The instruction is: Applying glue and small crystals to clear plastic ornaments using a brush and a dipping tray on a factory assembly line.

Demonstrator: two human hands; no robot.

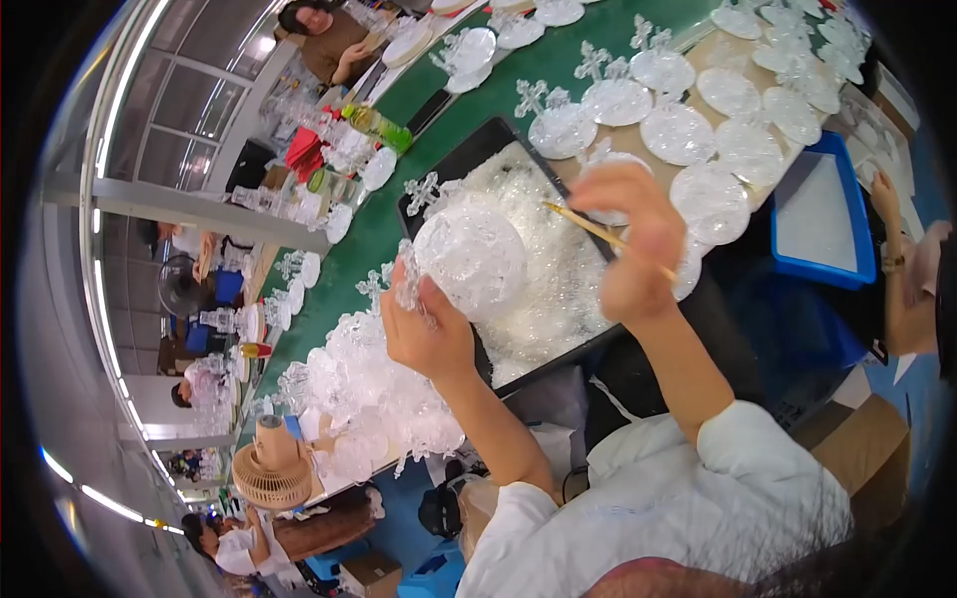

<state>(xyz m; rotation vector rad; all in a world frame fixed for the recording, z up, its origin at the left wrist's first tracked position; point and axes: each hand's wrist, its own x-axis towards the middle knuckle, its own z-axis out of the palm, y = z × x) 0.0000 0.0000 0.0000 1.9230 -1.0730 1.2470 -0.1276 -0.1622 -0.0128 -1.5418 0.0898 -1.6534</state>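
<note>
My left hand (431,327) is closed on a clear plastic ornament (471,261), its round white glittery disc tilted up above the tray. The fingers grip it by the clear cast part at its left edge. My right hand (640,244), somewhat blurred, pinches a thin yellow paintbrush (576,216) whose tip points toward the disc, apart from it. Below both hands lies a black tray (503,132) with white sparkling flakes (553,309) spread over it. A clear cross-shaped piece (423,189) shows at the tray's far left corner.
Left of the tray is a heap of clear plastic ornaments (364,389), beside a beige fan (272,466). Glittery discs with crosses (678,135) cover cardboard at the right. A blue bin (865,261) stands near a co-worker's hand (885,197). A green bottle (381,130) stands far left.
</note>
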